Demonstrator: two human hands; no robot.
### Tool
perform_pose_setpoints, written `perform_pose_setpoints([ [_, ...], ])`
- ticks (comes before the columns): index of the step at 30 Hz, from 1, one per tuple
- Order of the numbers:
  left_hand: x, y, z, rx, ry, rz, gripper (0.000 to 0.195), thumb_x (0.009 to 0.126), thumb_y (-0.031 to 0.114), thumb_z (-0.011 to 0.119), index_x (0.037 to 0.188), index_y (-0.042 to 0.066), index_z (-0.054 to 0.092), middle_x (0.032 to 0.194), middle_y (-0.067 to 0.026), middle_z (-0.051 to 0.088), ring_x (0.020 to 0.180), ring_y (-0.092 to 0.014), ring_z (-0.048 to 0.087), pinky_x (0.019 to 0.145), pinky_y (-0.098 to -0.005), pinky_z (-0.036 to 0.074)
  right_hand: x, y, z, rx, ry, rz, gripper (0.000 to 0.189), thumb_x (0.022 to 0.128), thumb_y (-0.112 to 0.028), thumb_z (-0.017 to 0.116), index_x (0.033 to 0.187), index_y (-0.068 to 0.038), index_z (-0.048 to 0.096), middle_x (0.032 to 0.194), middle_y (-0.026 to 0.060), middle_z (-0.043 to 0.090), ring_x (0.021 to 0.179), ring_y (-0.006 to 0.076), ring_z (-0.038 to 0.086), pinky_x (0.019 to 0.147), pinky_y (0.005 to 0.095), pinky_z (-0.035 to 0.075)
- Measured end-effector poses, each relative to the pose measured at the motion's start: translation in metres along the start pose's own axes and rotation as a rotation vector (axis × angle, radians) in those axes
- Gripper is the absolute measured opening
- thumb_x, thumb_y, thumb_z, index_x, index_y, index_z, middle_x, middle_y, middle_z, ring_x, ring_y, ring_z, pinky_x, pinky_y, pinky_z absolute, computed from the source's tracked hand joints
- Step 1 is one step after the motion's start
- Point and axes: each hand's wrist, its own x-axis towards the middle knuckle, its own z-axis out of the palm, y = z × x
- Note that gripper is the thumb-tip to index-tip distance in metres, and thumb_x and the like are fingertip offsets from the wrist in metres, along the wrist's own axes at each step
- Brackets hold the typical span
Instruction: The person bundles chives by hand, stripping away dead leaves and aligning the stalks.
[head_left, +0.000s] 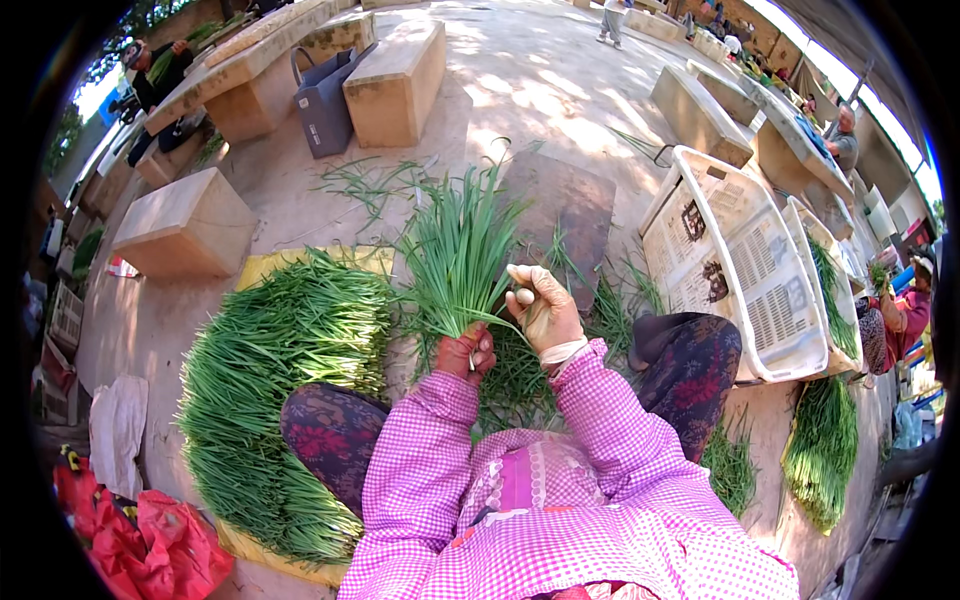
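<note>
My left hand (466, 354), in a reddish covering, grips a bunch of long green leaves, likely garlic chives (461, 255), by the stem end. The leaf tips fan out away from me. Just right of the bunch, my right hand (553, 319) wears a thin pale glove with fingertips bare. Its fingers are curled, and a thin leaf (504, 321) runs from the bunch into them. To my left a big stack of bundled chives (277, 405) lies on a yellow sheet (315, 259). Loose leaves (517, 382) cover the ground between my legs.
A dark flat board (559, 214) lies ahead of me. White plastic crates (739, 277) stand at right, with more chives (823, 450) beyond. Stone benches (397, 86), a grey bag (324, 112) and a stone block (184, 225) stand ahead. Red plastic (165, 544) lies at lower left. Other people sit around.
</note>
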Motion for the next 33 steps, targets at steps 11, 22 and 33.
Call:
perform_pose_setpoints([
  [11,0.002,-0.012,0.005,0.032,-0.010,0.075,0.024,0.086,0.015,0.066,0.105,0.008,0.053,0.064,0.0020,0.050,0.042,-0.008,0.040,0.037,-0.0238,0.028,0.009,0.043,0.019,-0.050,0.040,-0.129,0.024,0.093,-0.026,0.054,0.102,-0.006,0.064,0.101,0.0016,0.066,0.072,0.0087,0.054,0.077,0.0302,0.050],
  [22,0.009,0.007,-0.010,0.003,0.317,0.215,0.014,0.086,0.018,0.063,0.085,0.005,0.060,0.064,0.0006,0.054,0.044,-0.008,0.043,0.040,-0.0226,0.034,-0.019,0.011,0.011,-0.387,-0.162,0.080,0.024,0.092,-0.022,0.056,0.096,-0.001,0.067,0.092,0.0055,0.068,0.055,0.0094,0.045,0.052,0.0243,0.039],
  [33,0.010,0.008,-0.008,0.147,0.300,0.321,0.007,0.083,0.008,0.063,0.087,0.005,0.058,0.063,-0.0049,0.059,0.041,-0.012,0.050,0.034,-0.0227,0.034,-0.007,0.027,-0.027,-0.941,-0.155,-0.062,0.041,0.091,-0.028,0.063,0.122,-0.003,0.057,0.101,0.0037,0.065,0.091,0.0122,0.059,0.077,0.0234,0.048],
])
